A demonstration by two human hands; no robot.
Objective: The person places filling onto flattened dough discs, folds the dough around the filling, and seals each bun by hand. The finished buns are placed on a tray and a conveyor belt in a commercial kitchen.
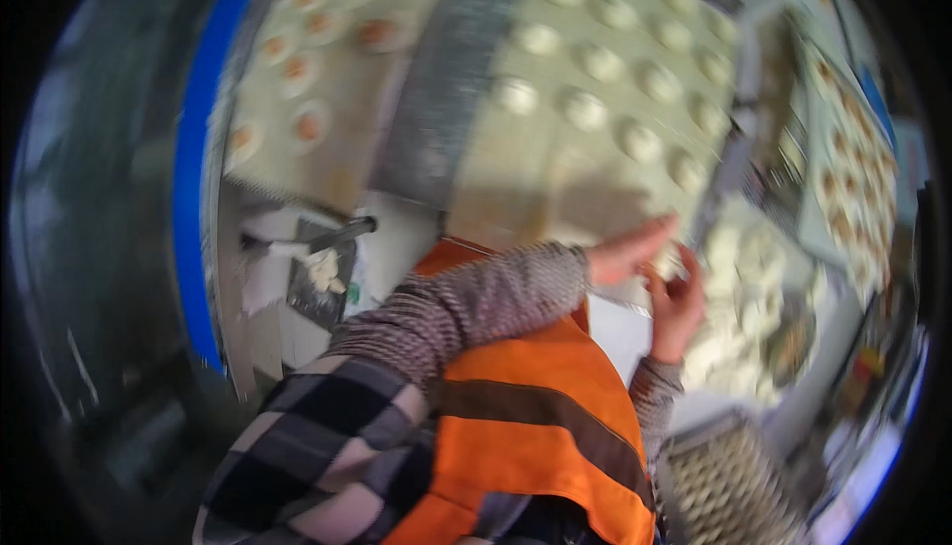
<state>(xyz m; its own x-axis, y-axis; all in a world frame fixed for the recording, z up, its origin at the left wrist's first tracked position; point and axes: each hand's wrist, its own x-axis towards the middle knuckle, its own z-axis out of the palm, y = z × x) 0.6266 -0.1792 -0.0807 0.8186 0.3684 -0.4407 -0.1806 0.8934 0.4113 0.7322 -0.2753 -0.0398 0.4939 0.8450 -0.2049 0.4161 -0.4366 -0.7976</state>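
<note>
My left hand (pixel 631 250) reaches across from the left with its fingers stretched out, their tips close to a small pale dough ball (pixel 669 265). My right hand (pixel 678 312) curls around that dough ball, thumb and fingers bent about it. Motion blur hides whether the left fingers touch the dough. Beyond both hands, a pale board (pixel 555 163) bears rows of round white dough balls (pixel 583 109). To the right of my right hand lies a heap of pale dough pieces (pixel 749 287).
At the left, flat dough rounds with orange-brown filling (pixel 308 126) lie on another board (pixel 332 163), beside a dark grey strip (pixel 446 79). A black-handled tool (pixel 342 236) rests below. Far right stands a tray of brown-centred rounds (pixel 853 168); a patterned tray (pixel 729 481) sits lower right.
</note>
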